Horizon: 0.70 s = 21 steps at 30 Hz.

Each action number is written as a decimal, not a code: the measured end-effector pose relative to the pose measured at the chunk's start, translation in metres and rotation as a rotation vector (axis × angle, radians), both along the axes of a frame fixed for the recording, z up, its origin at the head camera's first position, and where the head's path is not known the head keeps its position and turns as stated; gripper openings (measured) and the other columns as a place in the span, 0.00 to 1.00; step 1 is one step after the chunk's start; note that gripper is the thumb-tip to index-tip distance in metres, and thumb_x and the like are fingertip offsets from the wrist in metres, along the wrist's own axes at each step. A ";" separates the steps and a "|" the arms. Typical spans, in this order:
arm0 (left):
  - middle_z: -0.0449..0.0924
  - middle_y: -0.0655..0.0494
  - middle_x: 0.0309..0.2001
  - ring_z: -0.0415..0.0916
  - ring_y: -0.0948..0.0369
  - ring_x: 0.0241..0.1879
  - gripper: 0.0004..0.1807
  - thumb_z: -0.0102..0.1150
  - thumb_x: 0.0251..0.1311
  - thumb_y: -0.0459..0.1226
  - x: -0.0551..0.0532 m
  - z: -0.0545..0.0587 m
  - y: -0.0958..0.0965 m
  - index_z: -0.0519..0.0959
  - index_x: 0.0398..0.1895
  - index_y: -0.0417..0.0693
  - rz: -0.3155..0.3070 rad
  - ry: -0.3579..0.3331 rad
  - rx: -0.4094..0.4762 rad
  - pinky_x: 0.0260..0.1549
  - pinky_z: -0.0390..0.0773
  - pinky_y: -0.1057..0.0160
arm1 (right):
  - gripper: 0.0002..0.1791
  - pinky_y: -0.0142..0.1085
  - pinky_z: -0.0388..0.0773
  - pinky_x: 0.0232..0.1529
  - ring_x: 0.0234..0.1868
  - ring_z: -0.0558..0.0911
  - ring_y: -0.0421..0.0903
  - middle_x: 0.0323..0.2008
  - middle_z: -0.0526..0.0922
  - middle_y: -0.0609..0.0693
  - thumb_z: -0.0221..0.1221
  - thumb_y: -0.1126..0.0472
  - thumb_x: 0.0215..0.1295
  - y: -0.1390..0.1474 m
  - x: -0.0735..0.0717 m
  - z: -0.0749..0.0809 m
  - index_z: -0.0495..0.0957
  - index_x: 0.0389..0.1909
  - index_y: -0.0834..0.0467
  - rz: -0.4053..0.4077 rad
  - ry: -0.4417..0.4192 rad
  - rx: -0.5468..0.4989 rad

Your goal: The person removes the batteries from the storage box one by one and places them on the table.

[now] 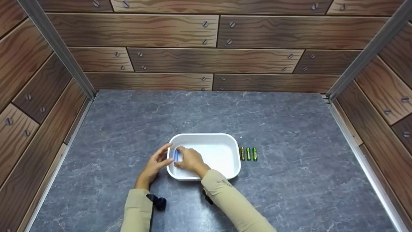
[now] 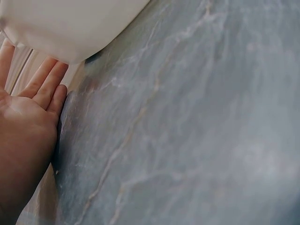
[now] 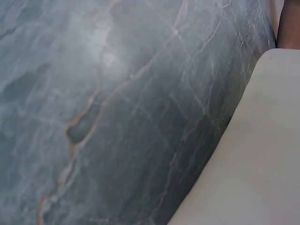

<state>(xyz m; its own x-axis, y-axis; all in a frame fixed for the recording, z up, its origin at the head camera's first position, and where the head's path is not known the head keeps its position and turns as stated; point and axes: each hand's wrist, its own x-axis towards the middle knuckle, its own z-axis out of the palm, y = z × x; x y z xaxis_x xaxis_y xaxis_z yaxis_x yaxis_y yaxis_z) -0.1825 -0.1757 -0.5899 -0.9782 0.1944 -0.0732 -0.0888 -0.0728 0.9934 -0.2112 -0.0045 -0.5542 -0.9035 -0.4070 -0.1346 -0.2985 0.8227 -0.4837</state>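
A white plastic tub stands on the grey table. Inside it, against the left wall, is a narrow blue battery-sized piece. My right hand reaches into the tub from the front, thumb at the near end of the blue piece and fingertips at its far end, pinching it lengthwise. My left hand is at the tub's left side, thumb and fingers spread along the rim. In the left wrist view those fingers extend straight toward the tub wall. The right wrist view shows only the tub's outside and table.
Three green-and-gold batteries lie side by side just right of the tub. Wood-patterned walls enclose the table at the back and both sides, with metal posts at the corners.
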 end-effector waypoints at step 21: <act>0.61 0.35 0.69 0.72 0.76 0.54 0.36 0.60 0.58 0.26 -0.001 -0.001 0.000 0.60 0.71 0.36 0.010 0.005 -0.004 0.56 0.69 0.77 | 0.32 0.42 0.79 0.42 0.39 0.83 0.49 0.39 0.86 0.53 0.71 0.51 0.50 0.010 0.001 0.013 0.76 0.58 0.53 0.041 -0.004 0.016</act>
<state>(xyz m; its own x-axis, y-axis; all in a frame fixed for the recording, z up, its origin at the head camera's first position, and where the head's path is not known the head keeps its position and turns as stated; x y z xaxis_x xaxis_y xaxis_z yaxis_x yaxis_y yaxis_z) -0.1831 -0.1757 -0.5910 -0.9805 0.1840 -0.0693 -0.0833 -0.0696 0.9941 -0.2098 0.0053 -0.5412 -0.8857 -0.4411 -0.1446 -0.3301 0.8174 -0.4721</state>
